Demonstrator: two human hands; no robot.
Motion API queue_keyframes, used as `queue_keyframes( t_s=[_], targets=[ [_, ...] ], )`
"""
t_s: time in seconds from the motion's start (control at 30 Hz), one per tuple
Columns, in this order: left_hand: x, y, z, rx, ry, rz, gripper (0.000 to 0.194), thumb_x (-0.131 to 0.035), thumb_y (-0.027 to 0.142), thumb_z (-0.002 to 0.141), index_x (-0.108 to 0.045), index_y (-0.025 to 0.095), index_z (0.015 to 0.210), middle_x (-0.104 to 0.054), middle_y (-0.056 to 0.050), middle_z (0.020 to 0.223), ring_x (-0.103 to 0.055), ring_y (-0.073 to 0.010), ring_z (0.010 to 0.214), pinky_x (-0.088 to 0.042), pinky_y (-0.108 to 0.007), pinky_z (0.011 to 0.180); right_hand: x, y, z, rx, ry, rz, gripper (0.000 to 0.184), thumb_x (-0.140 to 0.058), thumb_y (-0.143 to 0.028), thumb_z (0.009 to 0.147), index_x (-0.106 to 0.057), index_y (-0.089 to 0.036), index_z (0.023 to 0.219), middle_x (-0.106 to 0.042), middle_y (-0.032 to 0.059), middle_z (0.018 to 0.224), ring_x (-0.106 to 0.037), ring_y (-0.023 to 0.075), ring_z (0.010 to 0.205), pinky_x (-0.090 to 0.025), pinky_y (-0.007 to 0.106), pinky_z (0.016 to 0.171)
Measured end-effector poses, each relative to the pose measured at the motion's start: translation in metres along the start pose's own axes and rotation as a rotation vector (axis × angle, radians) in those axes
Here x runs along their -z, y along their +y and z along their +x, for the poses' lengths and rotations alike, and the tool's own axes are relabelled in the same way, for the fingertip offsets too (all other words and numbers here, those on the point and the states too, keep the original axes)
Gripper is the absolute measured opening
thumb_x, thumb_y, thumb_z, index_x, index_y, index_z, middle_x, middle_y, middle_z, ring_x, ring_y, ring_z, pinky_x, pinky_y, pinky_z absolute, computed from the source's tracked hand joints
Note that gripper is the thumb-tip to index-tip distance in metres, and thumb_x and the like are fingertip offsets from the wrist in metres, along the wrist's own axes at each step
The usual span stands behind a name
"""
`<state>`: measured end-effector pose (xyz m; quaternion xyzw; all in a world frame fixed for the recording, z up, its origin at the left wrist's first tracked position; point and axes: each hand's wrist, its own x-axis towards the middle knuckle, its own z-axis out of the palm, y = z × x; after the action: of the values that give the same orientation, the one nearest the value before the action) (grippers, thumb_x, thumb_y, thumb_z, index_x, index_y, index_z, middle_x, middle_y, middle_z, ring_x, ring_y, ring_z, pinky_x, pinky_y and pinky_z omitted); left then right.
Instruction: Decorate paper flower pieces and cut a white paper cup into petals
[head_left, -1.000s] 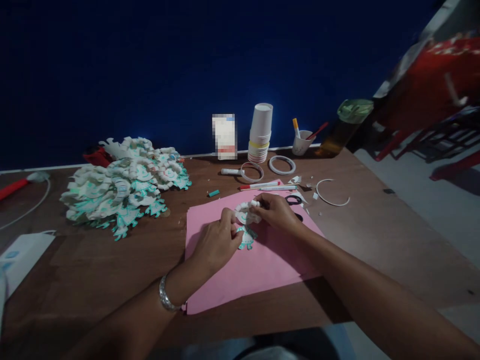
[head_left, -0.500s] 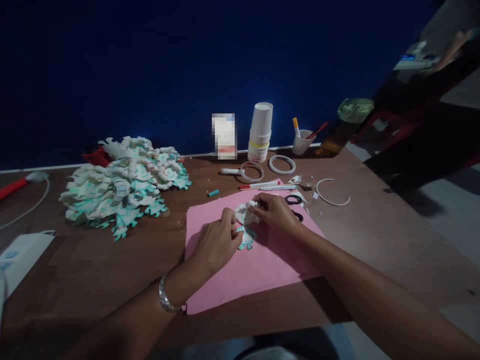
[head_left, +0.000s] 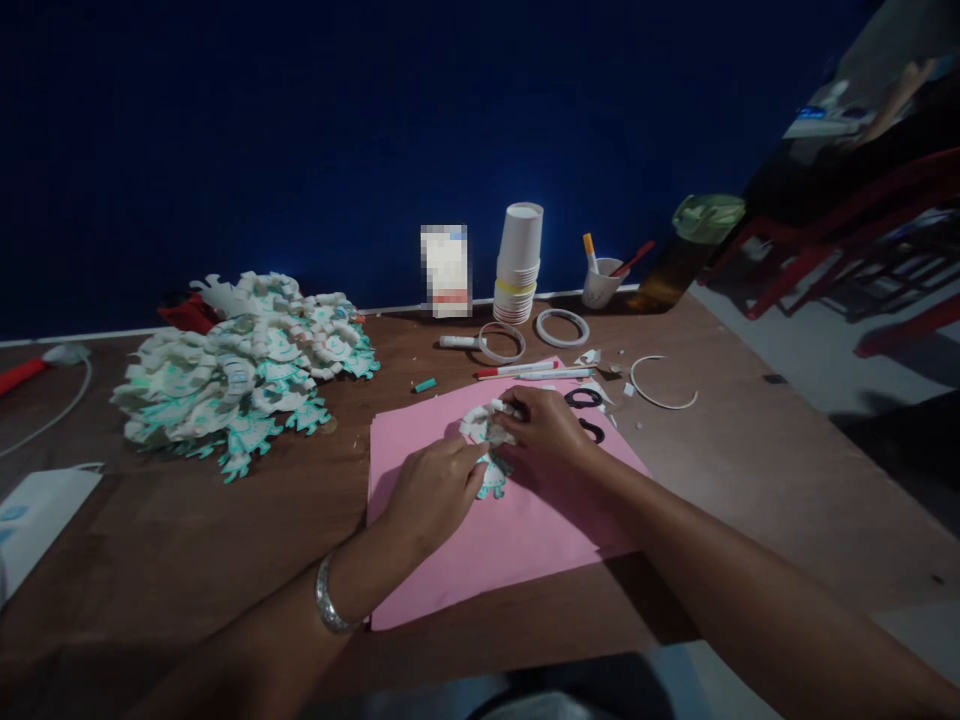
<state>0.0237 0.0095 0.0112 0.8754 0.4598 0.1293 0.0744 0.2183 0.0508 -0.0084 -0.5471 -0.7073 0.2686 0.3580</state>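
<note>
A small white and teal paper-cup figure (head_left: 491,440) lies on a pink paper sheet (head_left: 517,530) in the middle of the brown table (head_left: 750,470). My left hand (head_left: 435,490) is closed, its fingertips pressing the figure's lower teal part. My right hand (head_left: 547,430) pinches a curled white strip at the figure's top. Both hands touch the figure.
A heap of similar white and teal figures (head_left: 240,370) lies at the left. A stack of paper cups (head_left: 519,262), a cup with pens (head_left: 601,282), tape rings (head_left: 562,327), markers (head_left: 525,371), scissors (head_left: 587,412) and a cut cup rim (head_left: 661,385) sit behind the sheet. Red chairs (head_left: 862,250) stand at the right.
My left hand slid slightly down and back along the figure. My right hand shifted a little left on the curled strips. A person in red at the far right has gone from view.
</note>
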Motion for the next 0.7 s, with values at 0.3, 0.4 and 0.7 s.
queue_keyframes(
  t_s=[0.3,0.4,0.7],
  targets=[
    [-0.0015,-0.0002,-0.0007,-0.054,-0.003,0.084,0.024,-0.058,0.015,0.092,-0.071,0.021,0.111,-0.073,-0.005,0.089,-0.069,-0.0210,0.083,-0.053,-0.031,0.073,0.0014,0.0039,0.0039,0.030,-0.054,0.013,0.009,-0.063,-0.021,0.083,-0.070,-0.015,0.080,-0.064,-0.0010,0.065,-0.054,0.0139,0.060,-0.033,0.023,0.055],
    [-0.0011,-0.0001,-0.0006,-0.052,-0.016,0.103,0.024,-0.055,0.017,0.094,-0.070,0.020,0.113,-0.072,-0.004,0.088,-0.068,-0.0198,0.083,-0.053,-0.030,0.075,0.0033,0.0037,0.0053,0.049,-0.080,0.013,0.010,-0.064,-0.022,0.083,-0.070,-0.015,0.079,-0.061,-0.0024,0.062,-0.051,0.0132,0.058,-0.033,0.023,0.053],
    [0.0038,0.0050,0.0021,-0.055,-0.113,0.188,0.025,-0.052,0.015,0.095,-0.069,0.019,0.113,-0.072,-0.006,0.091,-0.068,-0.0231,0.085,-0.052,-0.034,0.073,0.0041,0.0053,0.0099,0.123,-0.078,-0.106,0.009,-0.067,-0.021,0.085,-0.071,-0.016,0.078,-0.062,-0.0022,0.065,-0.052,0.0129,0.059,-0.036,0.023,0.055]
  ],
)
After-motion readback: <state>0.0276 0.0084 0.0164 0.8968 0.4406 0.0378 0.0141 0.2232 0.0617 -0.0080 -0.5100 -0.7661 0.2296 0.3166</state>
